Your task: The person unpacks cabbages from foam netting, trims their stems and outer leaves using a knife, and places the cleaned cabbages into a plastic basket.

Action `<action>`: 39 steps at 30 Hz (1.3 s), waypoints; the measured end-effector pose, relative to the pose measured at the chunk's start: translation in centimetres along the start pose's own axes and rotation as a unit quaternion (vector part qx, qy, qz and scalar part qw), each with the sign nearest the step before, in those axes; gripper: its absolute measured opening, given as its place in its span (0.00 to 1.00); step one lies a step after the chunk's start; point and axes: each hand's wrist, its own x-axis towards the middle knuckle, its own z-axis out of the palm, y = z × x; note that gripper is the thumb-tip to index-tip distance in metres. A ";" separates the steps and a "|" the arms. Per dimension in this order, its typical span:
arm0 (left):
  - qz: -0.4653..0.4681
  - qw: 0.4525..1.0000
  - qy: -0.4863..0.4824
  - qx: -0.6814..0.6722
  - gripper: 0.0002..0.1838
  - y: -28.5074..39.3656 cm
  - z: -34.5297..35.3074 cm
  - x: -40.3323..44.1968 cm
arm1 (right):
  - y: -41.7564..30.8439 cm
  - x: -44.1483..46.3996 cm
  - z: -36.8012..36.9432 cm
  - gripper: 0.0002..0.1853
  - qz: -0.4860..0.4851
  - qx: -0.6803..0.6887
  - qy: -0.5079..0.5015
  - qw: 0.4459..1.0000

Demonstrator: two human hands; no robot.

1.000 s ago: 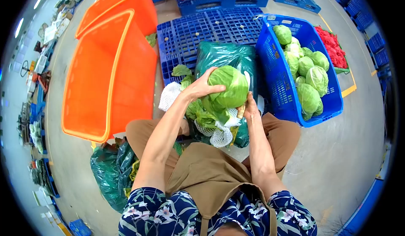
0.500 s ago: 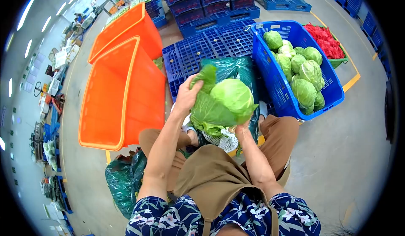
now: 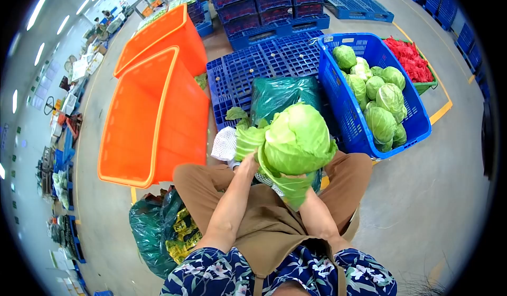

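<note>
A green cabbage (image 3: 298,137) with loose outer leaves is held up in front of my lap. My left hand (image 3: 250,163) is closed at its left lower side, by a leaf that sticks out. My right hand (image 3: 308,197) supports it from below, its fingers mostly hidden by a hanging leaf (image 3: 293,188). White foam netting (image 3: 224,144) lies left of the cabbage, near some torn leaves (image 3: 237,115). Behind the cabbage, a bundle covered in dark green plastic (image 3: 282,92) rests by the blue pallet.
A blue crate (image 3: 346,113) of cabbages stands to the right, with a green basket of red netting (image 3: 409,61) beyond. Two orange bins (image 3: 182,121) stand left. A green plastic bag (image 3: 150,232) sits by my left knee. The blue pallet (image 3: 232,79) and stacked crates (image 3: 269,10) are ahead.
The cabbage has come nearer to me and turned. My left hand has moved down from the raised leaf to the cabbage's lower side. More foam netting shows at the left.
</note>
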 end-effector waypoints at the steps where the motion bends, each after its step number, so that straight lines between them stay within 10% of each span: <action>1: 0.020 0.998 -0.020 0.058 0.15 -1.1 -3.1 3.9 | -0.4 -0.2 -0.4 0.44 0.005 -0.002 -0.003 1.000; 6: 0.073 0.875 -0.064 0.474 0.25 0.6 -1.2 2.7 | -2.1 -0.5 -1.8 0.44 0.011 -0.017 0.005 1.000; 12: -0.094 0.944 -0.303 0.091 0.34 7.5 9.0 -5.5 | -4.0 2.1 -0.2 0.43 0.002 -0.018 0.026 1.000; 19: 0.110 0.934 -0.212 0.264 0.44 7.7 7.6 -7.1 | -8.3 3.1 3.6 0.42 -0.013 -0.412 -0.099 0.906; 23: 0.122 0.877 -0.316 0.342 0.48 8.9 8.3 -9.3 | -5.8 3.8 -3.1 0.50 0.017 -0.175 -0.083 0.981; 31: 0.217 0.792 -0.162 0.547 0.37 8.7 9.2 -9.9 | -4.5 3.7 -2.9 0.53 -0.016 -0.120 -0.058 0.991; 39: 0.065 0.895 -0.184 0.401 0.32 10.8 8.0 -9.8 | -3.6 3.6 -3.8 0.47 0.018 -0.089 -0.053 0.994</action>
